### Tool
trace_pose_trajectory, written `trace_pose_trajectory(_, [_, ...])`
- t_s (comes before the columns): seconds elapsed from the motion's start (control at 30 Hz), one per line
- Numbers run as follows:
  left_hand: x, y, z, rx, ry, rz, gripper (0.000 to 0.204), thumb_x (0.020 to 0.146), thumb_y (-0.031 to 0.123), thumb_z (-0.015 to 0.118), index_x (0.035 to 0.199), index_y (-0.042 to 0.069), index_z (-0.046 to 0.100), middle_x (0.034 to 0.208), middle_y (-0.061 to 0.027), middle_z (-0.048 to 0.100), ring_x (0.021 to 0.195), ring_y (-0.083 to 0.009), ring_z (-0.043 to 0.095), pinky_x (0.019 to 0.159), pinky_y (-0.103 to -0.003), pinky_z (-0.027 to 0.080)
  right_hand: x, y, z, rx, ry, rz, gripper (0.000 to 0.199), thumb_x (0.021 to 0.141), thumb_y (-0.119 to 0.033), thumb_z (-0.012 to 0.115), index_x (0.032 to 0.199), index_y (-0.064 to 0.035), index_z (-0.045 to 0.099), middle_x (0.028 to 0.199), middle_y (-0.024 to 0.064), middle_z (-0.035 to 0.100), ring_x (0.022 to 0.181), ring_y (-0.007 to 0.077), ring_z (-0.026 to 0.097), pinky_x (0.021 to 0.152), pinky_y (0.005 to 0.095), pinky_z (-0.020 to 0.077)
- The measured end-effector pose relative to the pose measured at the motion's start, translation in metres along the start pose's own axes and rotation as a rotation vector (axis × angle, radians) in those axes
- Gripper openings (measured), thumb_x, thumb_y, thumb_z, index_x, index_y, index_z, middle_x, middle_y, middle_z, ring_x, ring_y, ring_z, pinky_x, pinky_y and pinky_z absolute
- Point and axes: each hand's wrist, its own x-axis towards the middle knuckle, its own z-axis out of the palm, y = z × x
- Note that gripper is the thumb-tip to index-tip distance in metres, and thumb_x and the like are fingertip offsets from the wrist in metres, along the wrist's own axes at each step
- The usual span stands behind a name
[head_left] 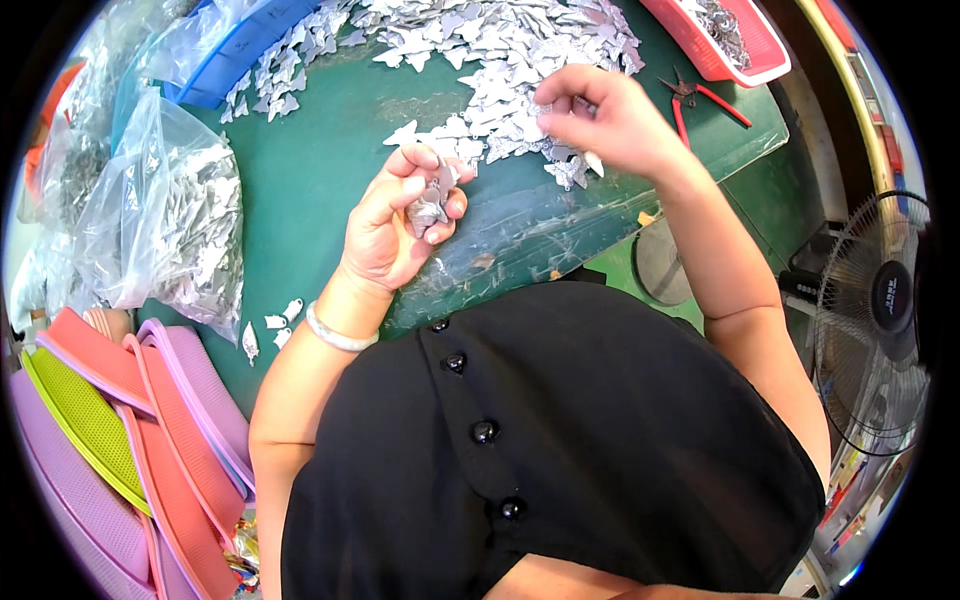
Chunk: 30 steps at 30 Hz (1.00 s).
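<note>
My left hand (385, 225) is raised over the near edge of the green table, its fingers curled round a few flat silver butterfly-shaped metal pieces (430, 205). Above the right part of a large pile of similar silver pieces (500, 60) is my right hand (620, 120). Its thumb and index finger are bent toward each other at the pile. Whatever may be between those fingertips cannot be told apart from the silver behind. A few loose pieces (570, 172) lie just below this hand.
Red-handled pliers (690, 95) lie right of the pile, near a pink basket (745, 60) of metal parts. A blue bin (235, 55) and a clear bag of silver pieces (170, 210) stand left. Colored plastic baskets (150, 420) are stacked lower left; a fan (875, 310) is at right.
</note>
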Motion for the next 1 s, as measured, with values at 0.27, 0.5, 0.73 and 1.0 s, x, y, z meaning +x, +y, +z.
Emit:
trace_pose_trajectory(0.27, [0.009,0.009,0.016,0.218,0.210,-0.037,0.013,0.083,0.014,0.057,0.093,0.006,0.053,0.078,-0.0039,0.056,0.068,-0.0116,0.054,0.049,-0.020,0.038,0.002,-0.002,0.010,-0.356,-0.027,-0.180,0.013,0.073,-0.014,0.064,0.078,-0.0052,0.056,0.077,0.0048,0.052,0.069,0.0164,0.053,0.060,0.0279,0.0424])
trace_pose_trajectory(0.5, [0.032,0.024,0.023,0.767,0.384,0.058,0.012,0.084,0.019,0.060,0.085,0.008,0.056,0.071,-0.0004,0.056,0.064,-0.0080,0.054,0.047,-0.017,0.035,0.016,0.013,-0.018,1.108,0.017,0.249,0.005,0.084,-0.008,0.052,0.088,-0.0054,0.051,0.086,0.0105,0.059,0.063,0.0104,0.051,0.050,0.0207,0.0386])
trace_pose_trajectory(0.73, [0.051,0.029,0.012,1.170,0.360,0.153,0.017,0.078,0.015,0.062,0.090,0.004,0.063,0.068,0.0003,0.058,0.060,-0.0079,0.053,0.052,-0.021,0.042,0.033,0.017,-0.023,0.452,0.005,0.232,0.018,0.081,-0.014,0.059,0.094,-0.0016,0.058,0.075,0.0026,0.057,0.064,0.0076,0.050,0.052,0.0211,0.0387])
trace_pose_trajectory(1.0, [0.085,0.020,0.047,2.026,0.289,0.121,0.035,0.071,0.034,0.066,0.088,0.004,0.064,0.077,-0.0148,0.064,0.076,-0.0304,0.062,0.069,-0.039,0.048,0.048,0.013,-0.010,-0.673,-0.111,-0.069,0.028,0.072,-0.026,0.066,0.092,-0.0082,0.064,0.078,0.0119,0.062,0.076,0.0289,0.059,0.066,0.0384,0.0457])
